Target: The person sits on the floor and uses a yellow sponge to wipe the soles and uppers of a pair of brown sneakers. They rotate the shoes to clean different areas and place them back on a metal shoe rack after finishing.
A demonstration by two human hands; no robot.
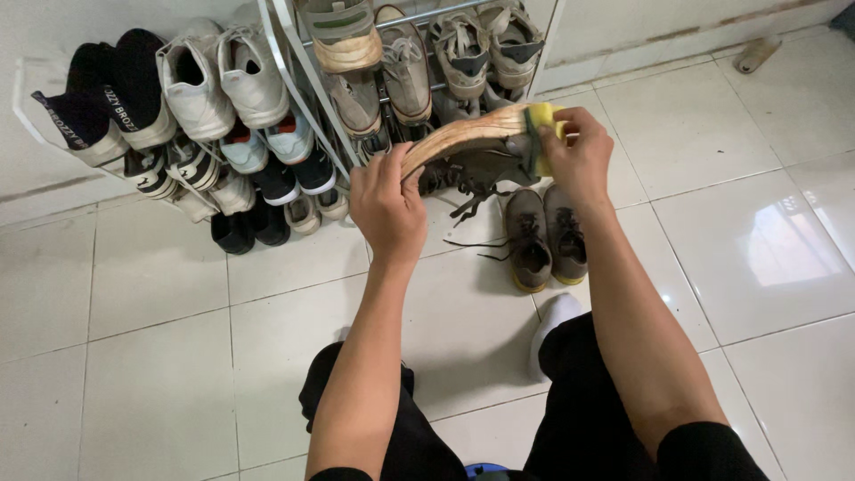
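Your left hand (386,207) gripping upturned grey lace-up shoe with tan rubber sole (463,147); right hand (581,160) pinching yellow sponge (543,134) against heel, scrubbing; next, firmer strokes along sole.

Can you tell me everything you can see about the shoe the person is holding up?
The shoe is a dark grey-brown lace-up sneaker with a pale tan sole that looks worn and stained. It is turned on its side, sole facing up, held in the air above the white tiled floor, in front of the shoe rack. Its dark laces dangle down loose. The left hand grips one end. The right hand presses a yellow sponge against the other end.
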